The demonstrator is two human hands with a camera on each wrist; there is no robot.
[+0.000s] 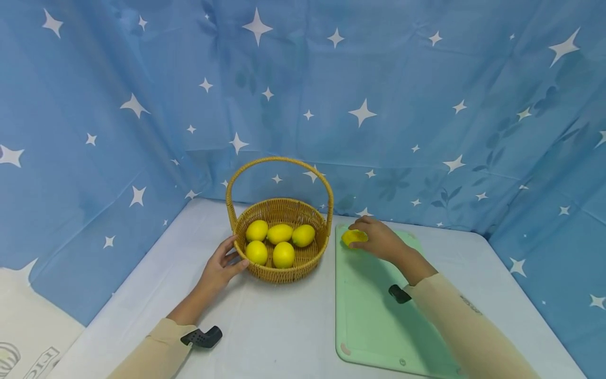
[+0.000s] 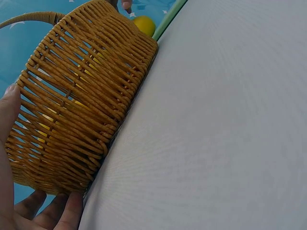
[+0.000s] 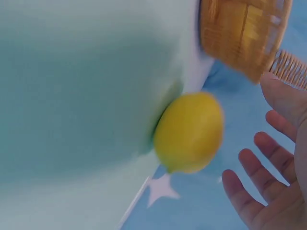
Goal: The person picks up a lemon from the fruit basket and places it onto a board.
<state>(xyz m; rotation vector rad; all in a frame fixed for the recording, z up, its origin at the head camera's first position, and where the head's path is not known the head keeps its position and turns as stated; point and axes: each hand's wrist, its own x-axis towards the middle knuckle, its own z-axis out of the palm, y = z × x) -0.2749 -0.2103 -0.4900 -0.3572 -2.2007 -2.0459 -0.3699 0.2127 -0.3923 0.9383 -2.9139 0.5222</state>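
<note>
A wicker basket with a tall arched handle holds several yellow lemons. My left hand grips its left side, thumb at the near rim and fingers round the outer wall, as the left wrist view shows. Another lemon rests at the far left corner of a light green cutting board. Over that lemon is my right hand; in the right wrist view its fingers are spread and stand apart from the fruit.
A white cloth covers the table. Blue curtains with white stars hang close behind it and along both sides. The board lies to the right of the basket, a narrow strip of cloth between them.
</note>
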